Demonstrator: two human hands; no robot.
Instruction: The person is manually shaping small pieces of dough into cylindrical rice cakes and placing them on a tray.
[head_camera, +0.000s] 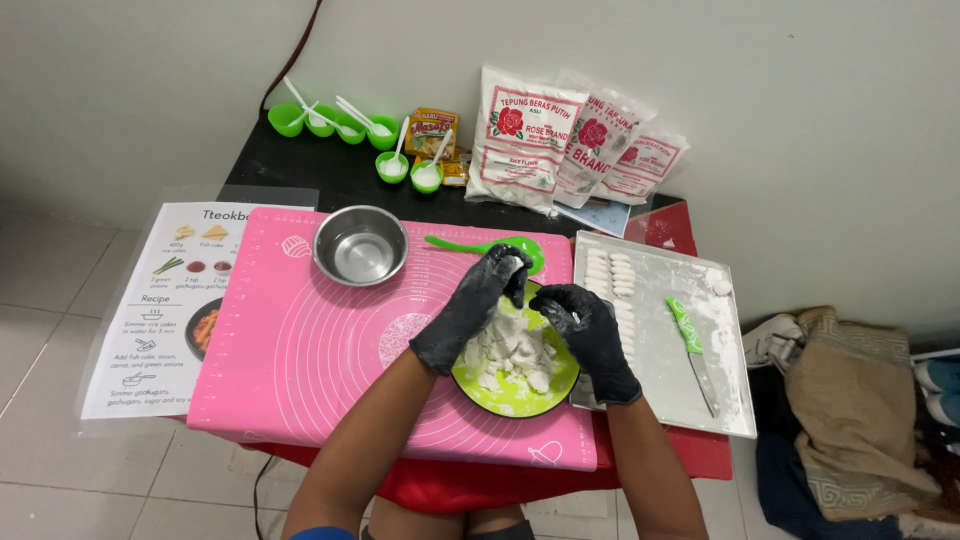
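Both my hands wear black gloves and work over a lime-green bowl (500, 402) holding crumbly white dough (510, 355). My left hand (478, 300) reaches in from the left, fingers pinched on a small lump of dough at the bowl's far rim. My right hand (590, 330) curls over the bowl's right side, its fingertips in the dough. The bowl rests on a pink silicone mat (300, 350).
An empty steel bowl (360, 245) and a green spoon (490, 244) lie on the mat. A floured metal tray (665, 330) at right holds rows of white dough pieces and a green-handled knife (692, 352). Flour bags (525, 135), small green cups, recipe sheet (165, 310).
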